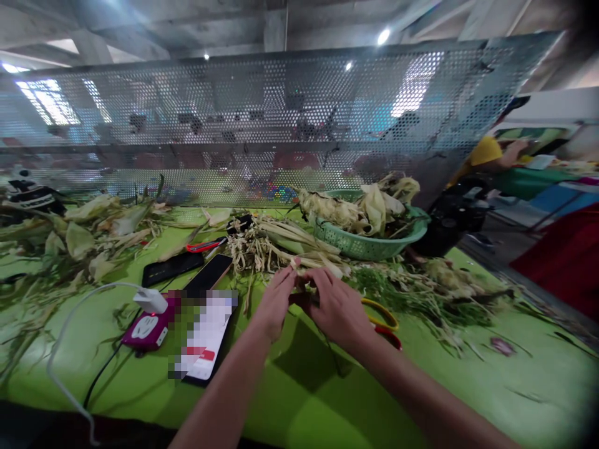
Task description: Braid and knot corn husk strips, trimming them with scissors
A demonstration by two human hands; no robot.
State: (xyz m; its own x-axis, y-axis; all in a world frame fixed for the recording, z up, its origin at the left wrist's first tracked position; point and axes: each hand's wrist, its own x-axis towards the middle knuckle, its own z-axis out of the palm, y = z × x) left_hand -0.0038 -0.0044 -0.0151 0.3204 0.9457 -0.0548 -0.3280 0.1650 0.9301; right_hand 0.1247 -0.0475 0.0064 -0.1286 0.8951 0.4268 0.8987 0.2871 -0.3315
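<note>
My left hand [274,304] and my right hand [339,307] meet above the middle of the green tabletop, fingers bent and pinched together. Between the fingertips is a small pale piece of corn husk [301,274], mostly hidden by the fingers. Just beyond my hands lies a bundle of dried husk strips [281,240] with curled, knotted ends. Scissors with yellow and red handles [392,321] lie right of my right hand, partly covered by it. A phone with a lit screen [210,340] rests left of my left hand.
A green basket [369,246] heaped with husks stands at the back right. Loose husks [93,231] cover the left side. A purple power strip [150,327] with a white charger [150,300] and cable sits front left. Behind rises a perforated metal partition [224,118].
</note>
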